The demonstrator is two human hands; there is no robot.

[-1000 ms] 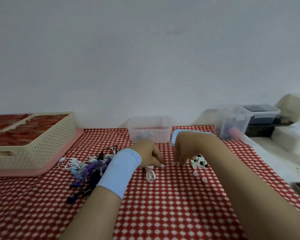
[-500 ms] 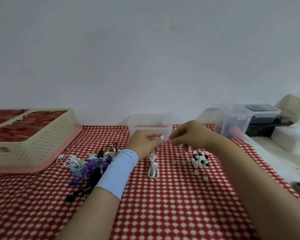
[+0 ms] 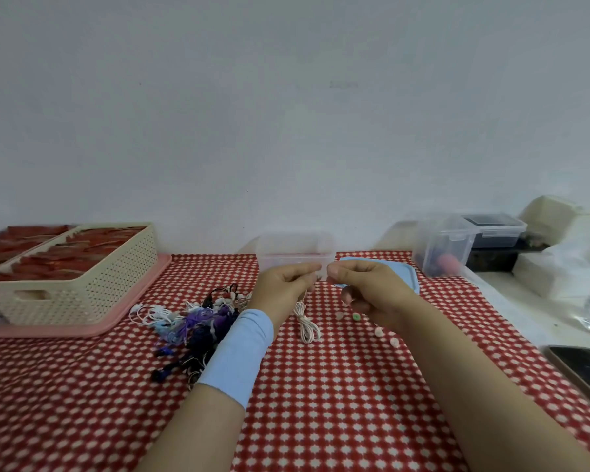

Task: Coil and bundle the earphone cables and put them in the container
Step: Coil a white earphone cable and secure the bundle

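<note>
My left hand (image 3: 285,286), with a blue wristband, and my right hand (image 3: 372,291) are raised close together in front of a clear plastic container (image 3: 293,255). The left hand's fingers pinch the top of a white earphone cable (image 3: 306,323), whose coiled bundle hangs down and touches the tablecloth. The right hand's thumb and forefinger are pinched right beside the left fingertips; what they hold is too small to tell. A tangled pile of white, purple and black earphones (image 3: 191,321) lies left of my left arm.
A blue lid (image 3: 407,272) lies behind my right hand. Small round ear tips (image 3: 356,316) are scattered under it. A cream basket (image 3: 65,281) on a pink tray stands at left. Clear boxes (image 3: 445,248) and a phone (image 3: 584,373) are at right.
Both hands rose from the tablecloth, lifting the white cable's end so the coil hangs. They have stayed pinched together in front of the container.
</note>
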